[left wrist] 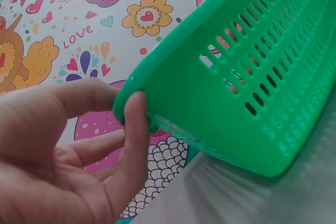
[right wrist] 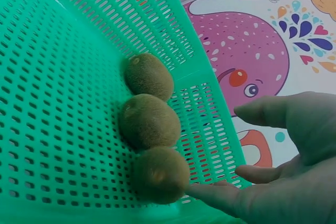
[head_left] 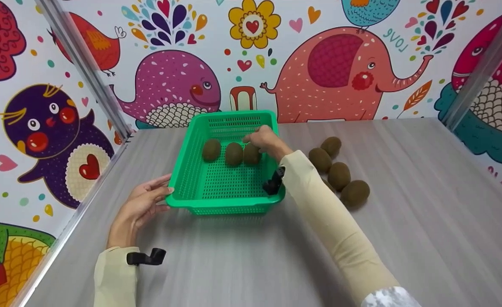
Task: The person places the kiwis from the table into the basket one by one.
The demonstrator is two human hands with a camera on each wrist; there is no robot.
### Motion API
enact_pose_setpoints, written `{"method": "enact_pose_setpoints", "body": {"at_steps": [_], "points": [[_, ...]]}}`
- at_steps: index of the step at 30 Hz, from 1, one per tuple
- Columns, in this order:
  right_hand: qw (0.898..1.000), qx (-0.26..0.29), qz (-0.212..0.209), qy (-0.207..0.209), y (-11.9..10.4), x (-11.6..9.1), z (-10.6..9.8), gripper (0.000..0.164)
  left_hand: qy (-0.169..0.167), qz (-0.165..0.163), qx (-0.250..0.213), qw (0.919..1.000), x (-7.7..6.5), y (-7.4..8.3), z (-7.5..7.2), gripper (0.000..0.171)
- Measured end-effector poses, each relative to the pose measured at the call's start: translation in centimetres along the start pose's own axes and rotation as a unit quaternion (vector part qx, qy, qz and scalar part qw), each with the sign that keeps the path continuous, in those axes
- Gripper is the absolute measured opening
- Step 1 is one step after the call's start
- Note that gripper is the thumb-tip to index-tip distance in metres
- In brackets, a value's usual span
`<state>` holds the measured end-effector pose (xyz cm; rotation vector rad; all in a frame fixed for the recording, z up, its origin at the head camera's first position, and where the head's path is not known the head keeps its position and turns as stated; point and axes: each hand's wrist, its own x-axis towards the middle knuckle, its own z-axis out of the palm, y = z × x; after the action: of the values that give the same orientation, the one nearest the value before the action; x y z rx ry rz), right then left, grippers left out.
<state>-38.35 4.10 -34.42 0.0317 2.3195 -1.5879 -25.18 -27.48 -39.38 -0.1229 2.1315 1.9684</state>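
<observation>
Ok, kiwi (right wrist: 160,176) nr R hand (head_left: 266,140).

Pale cream on both forearms here, and what a matching pair! The left sleeve (head_left: 115,279) is plain, lightly wrinkled, finishing at the wrist, and out of it comes a bare left hand (head_left: 142,204). Look at that cuff: a black fitting (head_left: 146,257) sits there, a short bar with a chunky, bent end! Across to the right sleeve (head_left: 340,230), same cream cloth, long and snug, soft creases running along it. There's a second black piece (head_left: 274,181) by that wrist, knobbly, its finer detail too small to read. Bare right hand (head_left: 266,140) too, and up the arm, a flash of mottled white-and-grey fabric (head_left: 390,297)!
</observation>
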Motion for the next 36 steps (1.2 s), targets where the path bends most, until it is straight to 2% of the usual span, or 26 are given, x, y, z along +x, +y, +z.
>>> {"method": "enact_pose_setpoints", "body": {"at_steps": [6,9,13,21,36], "points": [[1.000,0.026,-0.007,-0.013,-0.6,-0.5,-1.1,0.062,-0.005,0.003,-0.009,0.9999,0.0,-0.1,-0.1,0.067],[0.999,0.032,-0.007,-0.016,-0.7,-0.8,-1.7,0.066,-0.011,0.004,-0.014,0.9998,-0.1,-0.1,-0.1,0.067],[0.999,0.039,-0.005,-0.016,-0.8,-1.4,-2.3,0.059,-0.013,0.005,-0.019,0.9997,-0.1,0.0,-0.1,0.068],[0.998,0.055,-0.034,-0.028,-1.0,-2.7,-3.5,0.056,-0.012,0.010,0.007,0.9998,-0.1,0.0,-0.1,0.068],[0.995,0.052,-0.074,-0.050,-0.9,-5.5,-5.0,0.053,-0.024,0.007,-0.019,0.9995,-0.1,-0.1,-0.3,0.068]]}}
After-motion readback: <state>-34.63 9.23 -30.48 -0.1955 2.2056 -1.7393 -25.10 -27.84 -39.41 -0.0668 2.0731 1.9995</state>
